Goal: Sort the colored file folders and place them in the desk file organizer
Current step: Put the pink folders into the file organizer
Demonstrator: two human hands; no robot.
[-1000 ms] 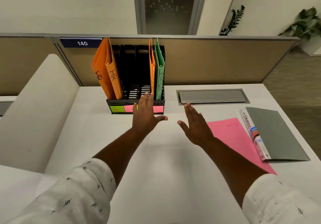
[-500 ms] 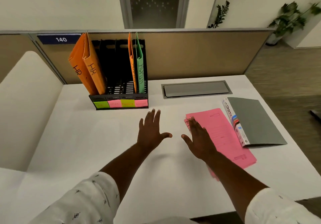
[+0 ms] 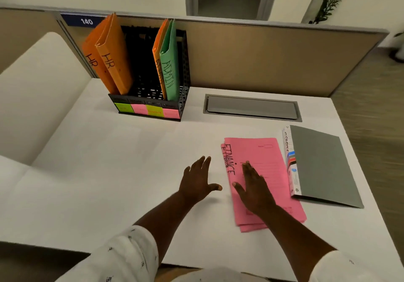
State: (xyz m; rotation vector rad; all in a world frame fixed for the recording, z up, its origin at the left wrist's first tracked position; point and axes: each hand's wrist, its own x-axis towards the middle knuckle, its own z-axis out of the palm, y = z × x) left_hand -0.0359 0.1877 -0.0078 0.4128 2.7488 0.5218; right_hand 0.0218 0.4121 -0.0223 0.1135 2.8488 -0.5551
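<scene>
Tabletop [image 3: 122,172]: white, wide, backed by a tan partition; carries everything listed below.

File organizer [image 3: 183,98]: black, perforated, upright at the far left against the partition. Four compartments, each fronted by a coloured label (text too blurred to read). Leftmost holds two orange folders [image 3: 109,58] marked HR, leaning left. Two middle compartments look bare. Rightmost holds a green folder [image 3: 169,67] marked ADMIN, with a further orange folder [image 3: 157,47] just left of it, touching.

Grey binder [image 3: 321,165]: flat on the tabletop, far right, just beside the pink stack; not evidently part of the sort.

Pink folders [image 3: 266,157]: two at least, stacked flat and slightly offset, marked FINANCE along the left edge; near the front right of the tabletop, well apart from the organizer.

Right hand [image 3: 254,187]: flat, fingers spread, nothing clasped; over the lower left part of the pink stack (resting or hovering, cannot tell).

Left hand [image 3: 197,180]: likewise spread and holding nothing, over bare tabletop just left of the stack's edge, not touching it.

Step in hand, as judged: taking up the pink stack, the last unsorted lot.

Next move, as judged: a lift at the stack's left edge, a pinch with both hands, then carriage up-left to a vacant middle compartment, spine upright.
</scene>
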